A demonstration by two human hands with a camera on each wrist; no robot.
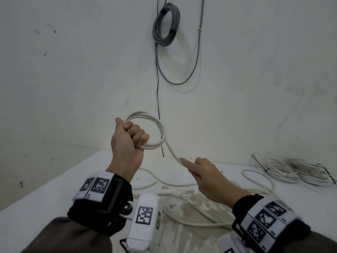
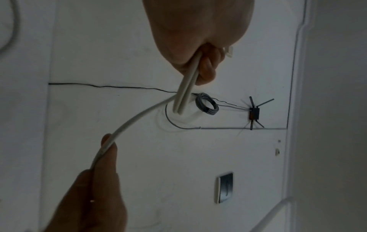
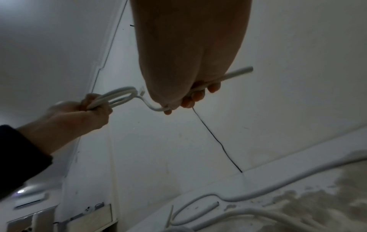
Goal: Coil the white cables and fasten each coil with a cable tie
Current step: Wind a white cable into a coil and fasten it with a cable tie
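Observation:
My left hand (image 1: 133,136) is raised above the table and grips a small coil of white cable (image 1: 158,125) of two or three loops in its fist. One strand (image 1: 171,150) runs down from the coil to my right hand (image 1: 198,170), whose fingers curl round it. In the left wrist view the loops (image 2: 184,94) leave the left hand (image 2: 198,47) and the strand (image 2: 139,116) runs to the right hand (image 2: 95,188). In the right wrist view the right hand (image 3: 188,97) holds the cable beside the coil (image 3: 119,95). The rest of the cable (image 1: 182,198) lies loose on the table.
Two finished white coils (image 1: 280,170) (image 1: 310,172) with black ties (image 1: 259,162) lie at the right of the white table (image 1: 54,189). A grey cable coil (image 1: 166,24) and a thin black wire (image 1: 157,88) hang on the wall behind.

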